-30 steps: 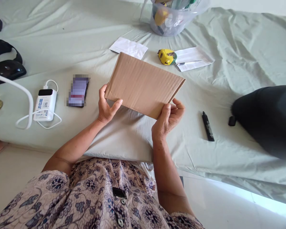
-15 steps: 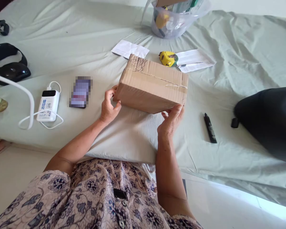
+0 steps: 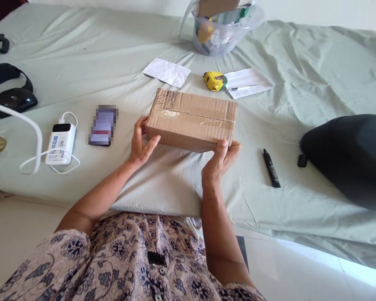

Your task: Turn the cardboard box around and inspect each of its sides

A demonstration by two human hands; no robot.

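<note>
Between my two hands is a brown cardboard box (image 3: 192,119), its top seam taped and a dark scribble on the top's far left corner. My left hand (image 3: 141,144) grips the box's left end, thumb on the near side, other fingers partly hidden behind the end. At the near right corner my right hand (image 3: 219,161) holds it, thumb against the front edge and fingers around the right end. Whether the underside rests fully on the cloth I cannot tell. Beyond the box lie a yellow tape measure (image 3: 214,81) and two white papers, one a folded sheet (image 3: 167,72).
A pen (image 3: 242,88) lies on the right paper. To the right are a black marker (image 3: 271,168), its cap (image 3: 302,160) and a large black object (image 3: 347,156). Leftward are a phone (image 3: 102,125), a white power bank (image 3: 61,144) and a headset (image 3: 11,90). A filled plastic tub (image 3: 219,39) stands behind.
The box has come down and its top has levelled out, still between both hands. My right thumb sits higher on its front edge. The whole view has shifted slightly.
</note>
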